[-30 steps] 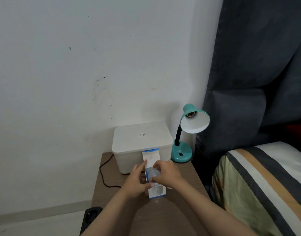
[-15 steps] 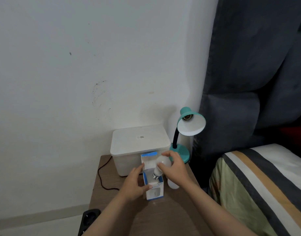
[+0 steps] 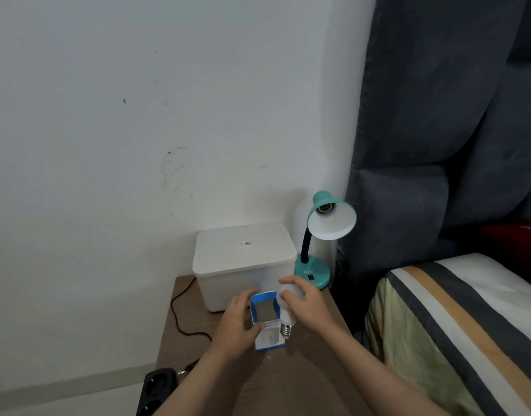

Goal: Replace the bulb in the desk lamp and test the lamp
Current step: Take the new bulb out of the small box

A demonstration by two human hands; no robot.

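Note:
A teal desk lamp (image 3: 313, 273) stands at the back right of the wooden side table (image 3: 288, 382), its shade (image 3: 333, 225) tilted toward me with a bare socket inside. My right hand (image 3: 306, 304) grips a white bulb (image 3: 285, 310) by its globe, screw base pointing down, just right of the box. My left hand (image 3: 237, 324) holds the open blue and white bulb box (image 3: 265, 322) upright on the table; its inside shows nothing.
A white lidded plastic bin (image 3: 246, 262) sits against the wall beside the lamp. A black cord (image 3: 183, 322) runs across the table's left side toward a black power strip (image 3: 157, 388) on the floor. A striped bed (image 3: 456, 325) is at right.
My right hand has drawn the bulb out of the box and moved it to the box's right side. The left hand still steadies the box, whose top flap now stands open.

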